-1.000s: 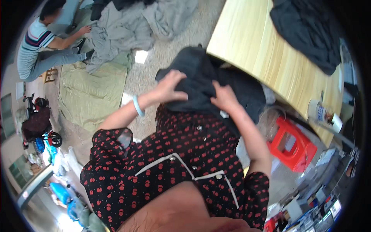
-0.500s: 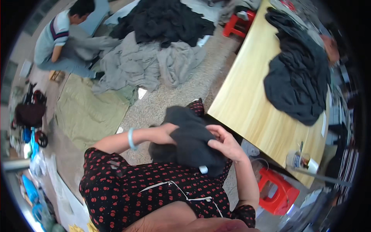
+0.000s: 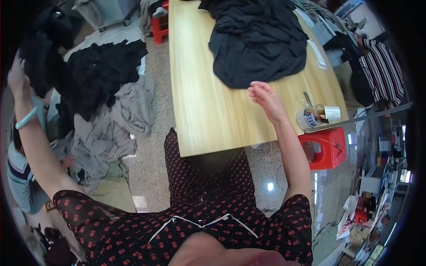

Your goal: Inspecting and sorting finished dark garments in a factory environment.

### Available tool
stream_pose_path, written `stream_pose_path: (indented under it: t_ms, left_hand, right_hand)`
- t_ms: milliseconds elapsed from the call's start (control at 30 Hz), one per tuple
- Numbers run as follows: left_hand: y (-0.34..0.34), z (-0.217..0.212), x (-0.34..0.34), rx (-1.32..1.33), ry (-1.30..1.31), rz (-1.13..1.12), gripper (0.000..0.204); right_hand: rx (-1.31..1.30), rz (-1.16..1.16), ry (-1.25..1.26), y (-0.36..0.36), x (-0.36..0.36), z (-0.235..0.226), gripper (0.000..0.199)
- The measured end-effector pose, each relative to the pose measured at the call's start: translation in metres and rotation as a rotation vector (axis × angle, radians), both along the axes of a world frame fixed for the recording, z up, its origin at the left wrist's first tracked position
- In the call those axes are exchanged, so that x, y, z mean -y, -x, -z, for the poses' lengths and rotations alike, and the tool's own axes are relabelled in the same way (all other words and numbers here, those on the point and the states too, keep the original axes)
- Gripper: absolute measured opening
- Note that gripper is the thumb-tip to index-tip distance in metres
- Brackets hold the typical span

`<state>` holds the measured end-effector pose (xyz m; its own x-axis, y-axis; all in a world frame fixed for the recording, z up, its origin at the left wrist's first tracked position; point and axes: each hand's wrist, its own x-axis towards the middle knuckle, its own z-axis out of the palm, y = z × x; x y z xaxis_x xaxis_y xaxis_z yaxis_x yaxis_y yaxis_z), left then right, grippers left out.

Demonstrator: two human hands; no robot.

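The left hand [image 3: 17, 73] is raised far out to the person's left, closed on a black garment [image 3: 42, 53] that hangs beside it near the picture's dark rim. The right hand [image 3: 265, 98] is held empty above the wooden worktop [image 3: 208, 111], fingers loosely extended, just short of a heap of dark clothing [image 3: 259, 40] lying on the worktop's far half. Grey and black garments [image 3: 106, 102] are spread on the floor to the left.

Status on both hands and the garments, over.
Left hand raised at dark garment. Right hand open, empty, over wooden table. Black clothing pile just beyond; nothing between.
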<state>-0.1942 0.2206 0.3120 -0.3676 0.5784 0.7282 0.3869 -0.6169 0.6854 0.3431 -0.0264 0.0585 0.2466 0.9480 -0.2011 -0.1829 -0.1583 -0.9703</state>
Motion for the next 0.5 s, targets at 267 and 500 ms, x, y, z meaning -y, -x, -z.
stream_pose_path:
  t_ms: [267,500]
  left_hand:
    - [-0.274,0.234,-0.011,-1.023,0.687,0.674,0.065]
    - [-0.389,0.339,-0.027,-1.26,0.623,0.481,0.074]
  right_hand:
    - [0.309,0.429,0.082,-0.095,-0.107,0.037,0.016]
    - [1.047,0.486,-0.146,-0.2,-0.257,0.03,0.016]
